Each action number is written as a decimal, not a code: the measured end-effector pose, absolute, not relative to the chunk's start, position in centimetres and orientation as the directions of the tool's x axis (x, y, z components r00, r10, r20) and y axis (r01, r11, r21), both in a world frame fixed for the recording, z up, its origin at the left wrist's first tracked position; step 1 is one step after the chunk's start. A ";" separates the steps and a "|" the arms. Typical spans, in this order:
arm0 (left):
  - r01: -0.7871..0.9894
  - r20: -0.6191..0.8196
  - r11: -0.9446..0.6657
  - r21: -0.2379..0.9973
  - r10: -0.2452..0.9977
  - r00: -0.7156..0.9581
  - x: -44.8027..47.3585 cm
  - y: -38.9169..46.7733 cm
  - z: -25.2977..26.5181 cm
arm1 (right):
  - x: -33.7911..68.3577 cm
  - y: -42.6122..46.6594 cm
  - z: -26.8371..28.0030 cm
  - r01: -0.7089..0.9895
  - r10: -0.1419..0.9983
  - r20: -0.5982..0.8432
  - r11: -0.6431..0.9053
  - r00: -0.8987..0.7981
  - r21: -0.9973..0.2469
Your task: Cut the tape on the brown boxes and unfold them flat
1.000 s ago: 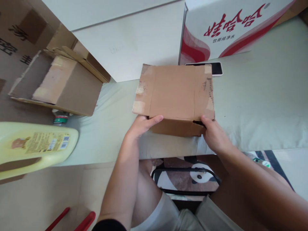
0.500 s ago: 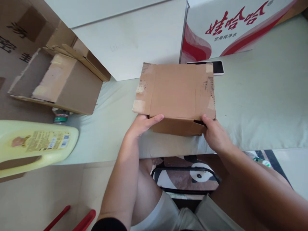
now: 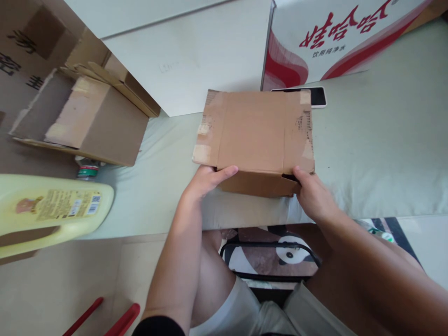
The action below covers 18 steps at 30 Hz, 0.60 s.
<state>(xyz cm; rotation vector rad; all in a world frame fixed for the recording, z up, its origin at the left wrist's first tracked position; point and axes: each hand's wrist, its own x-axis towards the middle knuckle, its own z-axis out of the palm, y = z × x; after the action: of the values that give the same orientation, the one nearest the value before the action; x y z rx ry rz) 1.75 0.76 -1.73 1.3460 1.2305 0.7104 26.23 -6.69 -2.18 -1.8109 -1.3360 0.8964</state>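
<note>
A small brown cardboard box point(image 3: 252, 130) sits in front of me on the pale green cloth surface point(image 3: 378, 154). Its top panel is flat, with side flaps sticking out left and right that carry torn paper and tape marks. My left hand point(image 3: 210, 181) grips the near left corner, thumb along the front top edge and the other fingers hidden beneath the flap. At the near right corner my right hand point(image 3: 313, 192) holds the box, its thumb by a small dark gap under the edge. Partly behind the box lies a phone point(image 3: 318, 97).
White cartons point(image 3: 210, 60) and a red-and-white carton point(image 3: 329, 51) stand along the back. To the left are an open cardboard box point(image 3: 112, 123), a bottle point(image 3: 88, 170) and a yellow jug point(image 3: 59, 210). Below the surface's front edge is a black-framed panda-print item point(image 3: 269, 261).
</note>
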 end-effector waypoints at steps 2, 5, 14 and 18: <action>0.262 -0.233 0.159 0.952 0.932 0.278 1.7 0.8 -1.8 | 26.3 -6.7 -2.2 0.492 0.967 -0.118 -0.218 0.227 -0.843; 0.279 -0.225 0.144 0.949 0.932 0.286 1.7 0.9 -1.9 | 26.4 -6.7 -2.3 0.504 0.972 -0.106 -0.199 0.208 -0.840; 0.257 -0.232 0.161 0.953 0.932 0.278 1.8 0.9 -1.9 | 26.4 -6.8 -2.1 0.507 0.971 -0.123 -0.213 0.205 -0.835; 0.273 -0.239 0.163 0.948 0.931 0.275 1.7 0.9 -1.9 | 26.5 -6.8 -2.1 0.512 0.974 -0.111 -0.199 0.197 -0.836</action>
<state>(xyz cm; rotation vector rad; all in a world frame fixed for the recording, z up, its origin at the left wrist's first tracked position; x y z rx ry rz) 1.74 0.88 -1.90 1.3583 1.2374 0.7015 26.48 -6.80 -2.12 -1.8106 -1.3909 0.8863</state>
